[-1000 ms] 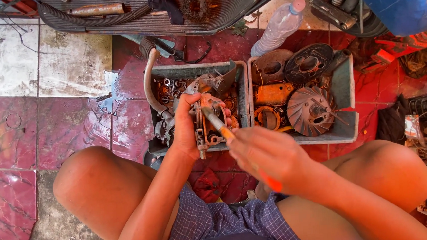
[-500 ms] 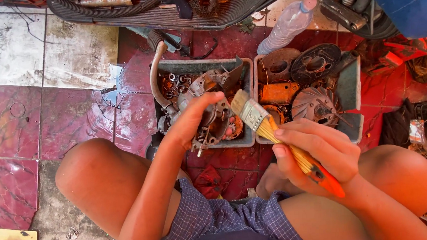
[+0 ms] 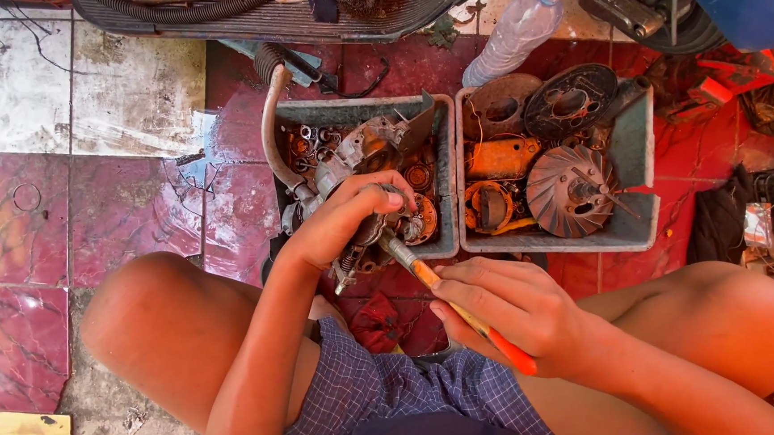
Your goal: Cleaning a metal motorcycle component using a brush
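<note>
Greasy metal engine part (image 3: 372,232) clamped in left hand (image 3: 338,220); right hand (image 3: 509,304) grips orange-handled brush (image 3: 450,294). Bristles apparently hidden. Slippery hold could drop it into the grey tray (image 3: 441,151).

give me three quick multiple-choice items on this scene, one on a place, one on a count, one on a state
1. Where is the finned wheel?
A. right bin
B. left bin
C. on the floor tiles

2. How many grey bins?
A. one
B. two
C. four

3. The bottle is:
A. capped
B. open
C. crushed flat

Key: 1 A, it lies among the parts in the right bin. 2 B, two sit side by side. 3 A, a pink cap is on it. The left hand grips the engine part; the right hand holds the brush.
</note>
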